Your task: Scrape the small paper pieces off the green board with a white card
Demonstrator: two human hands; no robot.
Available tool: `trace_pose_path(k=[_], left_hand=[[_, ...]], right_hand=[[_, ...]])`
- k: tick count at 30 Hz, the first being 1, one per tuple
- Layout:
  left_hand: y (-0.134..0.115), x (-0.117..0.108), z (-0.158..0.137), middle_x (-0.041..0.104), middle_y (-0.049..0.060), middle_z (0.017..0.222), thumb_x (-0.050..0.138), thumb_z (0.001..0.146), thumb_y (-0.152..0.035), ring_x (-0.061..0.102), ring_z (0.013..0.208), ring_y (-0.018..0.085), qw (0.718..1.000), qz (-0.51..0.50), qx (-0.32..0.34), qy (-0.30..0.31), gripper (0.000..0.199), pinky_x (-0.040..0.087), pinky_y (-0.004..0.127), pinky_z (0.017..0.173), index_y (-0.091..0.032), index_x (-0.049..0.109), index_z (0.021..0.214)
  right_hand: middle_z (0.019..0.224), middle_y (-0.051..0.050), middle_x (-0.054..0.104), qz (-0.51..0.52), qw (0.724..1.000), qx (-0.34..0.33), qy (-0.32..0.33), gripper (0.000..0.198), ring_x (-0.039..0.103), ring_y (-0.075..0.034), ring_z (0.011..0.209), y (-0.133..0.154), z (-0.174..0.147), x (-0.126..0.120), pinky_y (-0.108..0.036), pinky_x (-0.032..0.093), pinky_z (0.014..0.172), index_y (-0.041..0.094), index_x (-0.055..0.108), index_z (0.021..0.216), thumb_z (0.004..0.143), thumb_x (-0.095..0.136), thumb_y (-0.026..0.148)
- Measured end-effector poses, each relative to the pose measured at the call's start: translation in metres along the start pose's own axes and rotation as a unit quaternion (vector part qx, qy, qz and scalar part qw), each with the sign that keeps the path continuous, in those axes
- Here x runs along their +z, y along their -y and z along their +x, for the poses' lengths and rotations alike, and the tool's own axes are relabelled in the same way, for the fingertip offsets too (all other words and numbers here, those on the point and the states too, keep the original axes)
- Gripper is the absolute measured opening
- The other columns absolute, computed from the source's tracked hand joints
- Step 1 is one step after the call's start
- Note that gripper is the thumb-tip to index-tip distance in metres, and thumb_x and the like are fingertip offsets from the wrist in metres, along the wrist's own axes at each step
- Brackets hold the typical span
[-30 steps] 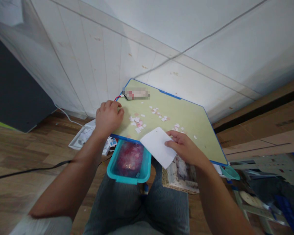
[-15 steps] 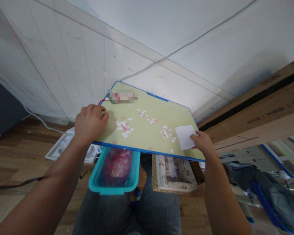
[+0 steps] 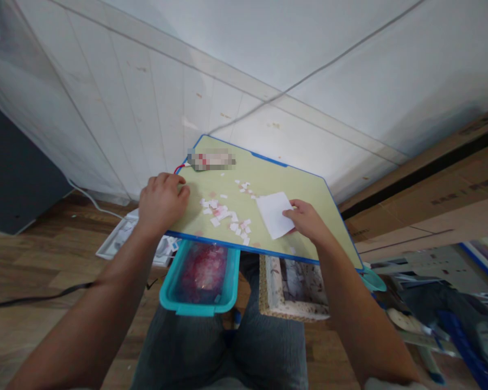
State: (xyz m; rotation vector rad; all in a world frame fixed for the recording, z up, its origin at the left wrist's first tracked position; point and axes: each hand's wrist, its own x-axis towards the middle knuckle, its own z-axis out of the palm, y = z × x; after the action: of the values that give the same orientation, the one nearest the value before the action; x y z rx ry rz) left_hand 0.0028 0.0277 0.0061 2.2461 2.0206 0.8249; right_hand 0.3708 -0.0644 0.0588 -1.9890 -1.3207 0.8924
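A square white sheet of paper or card (image 3: 275,215) is pinched by my right hand (image 3: 306,218), thumb on top, low over the yellow-green tabletop (image 3: 309,197) with blue edging. Small white and pinkish paper scraps (image 3: 215,210) lie left of the sheet. One cluster of scraps (image 3: 241,226) sits close to the sheet's left side, and a few more lie farther back. My left hand (image 3: 165,200) rests at the table's left edge, holding nothing that shows, with its fingers loosely bent and the thumb apart. Its fingertips are partly hidden.
A pixelated object (image 3: 213,160) with a red cord lies at the back left. Below the front edge are a turquoise tub (image 3: 166,292) with reddish contents and a lined woven basket (image 3: 268,311). Cardboard boxes (image 3: 423,200) stand at right, a white wall (image 3: 236,59) behind.
My right hand has moved left across the tabletop with the sheet. The right-hand cluster of scraps has shifted left, up against the left-hand pile. My left hand keeps its place on the edge.
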Motion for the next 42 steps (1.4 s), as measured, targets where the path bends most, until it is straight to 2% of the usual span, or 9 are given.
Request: trace_pose_path(k=[3, 9, 15, 25, 29, 34, 37, 40, 42], left_hand=[[0.000, 0.000, 0.000, 0.065, 0.015, 0.124, 0.045, 0.096, -0.040, 0.057, 0.117, 0.035, 1.000, -0.002, 0.003, 0.002, 0.039, 0.047, 0.047, 0.095, -0.019, 0.068, 0.120], [-0.001, -0.001, -0.001, 0.065, 0.015, 0.124, 0.044, 0.096, -0.038, 0.057, 0.117, 0.035, 1.000, 0.002, 0.005, -0.007, 0.038, 0.046, 0.047, 0.095, -0.019, 0.067, 0.120], [-0.002, -0.001, -0.001, 0.065, 0.015, 0.124, 0.044, 0.096, -0.038, 0.057, 0.116, 0.034, 1.000, 0.005, 0.006, 0.000, 0.037, 0.046, 0.047, 0.095, -0.018, 0.067, 0.119], [-0.003, -0.004, -0.002, 0.063, 0.016, 0.125, 0.045, 0.096, -0.038, 0.056, 0.117, 0.035, 1.000, -0.010, 0.004, 0.004, 0.038, 0.046, 0.049, 0.096, -0.019, 0.067, 0.121], [-0.003, -0.004, -0.002, 0.063, 0.015, 0.125, 0.045, 0.096, -0.038, 0.056, 0.117, 0.035, 1.000, -0.008, 0.003, 0.003, 0.038, 0.046, 0.048, 0.096, -0.019, 0.067, 0.121], [-0.004, -0.004, -0.003, 0.064, 0.015, 0.125, 0.044, 0.096, -0.038, 0.056, 0.117, 0.034, 1.000, -0.003, 0.004, -0.001, 0.038, 0.046, 0.048, 0.096, -0.019, 0.067, 0.121], [-0.004, -0.005, -0.003, 0.064, 0.015, 0.125, 0.045, 0.096, -0.037, 0.056, 0.117, 0.034, 1.000, -0.001, -0.003, 0.002, 0.038, 0.046, 0.047, 0.096, -0.020, 0.067, 0.121], [-0.005, -0.005, -0.002, 0.064, 0.015, 0.126, 0.045, 0.096, -0.037, 0.056, 0.118, 0.034, 1.000, -0.002, -0.004, 0.006, 0.038, 0.045, 0.047, 0.097, -0.020, 0.067, 0.122], [-0.004, -0.004, -0.002, 0.064, 0.015, 0.126, 0.045, 0.096, -0.037, 0.056, 0.119, 0.034, 1.000, -0.002, -0.003, 0.007, 0.039, 0.045, 0.047, 0.098, -0.020, 0.067, 0.122]], right_hand=[[0.085, -0.009, 0.075, -0.035, 0.998, -0.017, -0.046, 0.033, 0.070, -0.023, 0.064, -0.001, -0.006, -0.005, -0.032, 0.057, 0.051, 0.017, 0.063, 0.115, 0.084, 0.064, 0.029], [0.087, -0.006, 0.077, -0.083, 0.991, -0.094, 0.042, 0.036, 0.070, -0.021, 0.068, 0.016, -0.024, 0.021, -0.029, 0.056, 0.058, 0.020, 0.067, 0.121, 0.087, 0.062, 0.033], [0.084, -0.007, 0.075, -0.138, 0.986, -0.074, -0.053, 0.037, 0.066, -0.020, 0.062, 0.020, -0.014, -0.001, -0.028, 0.051, 0.053, 0.017, 0.067, 0.120, 0.086, 0.060, 0.032], [0.094, -0.004, 0.077, -0.123, 0.968, -0.186, 0.112, 0.029, 0.068, -0.020, 0.080, 0.038, -0.055, 0.009, -0.027, 0.049, 0.065, 0.020, 0.072, 0.112, 0.086, 0.060, 0.026], [0.101, -0.005, 0.077, -0.132, 0.969, -0.166, 0.130, 0.032, 0.068, -0.020, 0.082, 0.017, -0.045, -0.007, -0.027, 0.051, 0.066, 0.019, 0.072, 0.114, 0.086, 0.061, 0.028], [0.075, -0.001, 0.070, -0.103, 0.989, -0.043, 0.101, 0.041, 0.062, -0.019, 0.060, -0.031, -0.025, -0.048, -0.027, 0.047, 0.051, 0.019, 0.069, 0.119, 0.081, 0.063, 0.035], [0.072, -0.001, 0.067, -0.096, 0.993, 0.007, 0.062, 0.044, 0.060, -0.019, 0.056, -0.054, -0.023, -0.078, -0.028, 0.046, 0.047, 0.018, 0.066, 0.119, 0.080, 0.064, 0.037], [0.077, -0.002, 0.068, -0.096, 0.995, -0.005, 0.015, 0.039, 0.059, -0.018, 0.058, -0.053, -0.034, -0.088, -0.028, 0.045, 0.049, 0.019, 0.066, 0.115, 0.081, 0.065, 0.037], [0.084, -0.004, 0.071, -0.090, 0.994, -0.051, 0.021, 0.034, 0.063, -0.019, 0.066, -0.038, -0.044, -0.074, -0.028, 0.048, 0.056, 0.020, 0.067, 0.112, 0.083, 0.064, 0.037]])
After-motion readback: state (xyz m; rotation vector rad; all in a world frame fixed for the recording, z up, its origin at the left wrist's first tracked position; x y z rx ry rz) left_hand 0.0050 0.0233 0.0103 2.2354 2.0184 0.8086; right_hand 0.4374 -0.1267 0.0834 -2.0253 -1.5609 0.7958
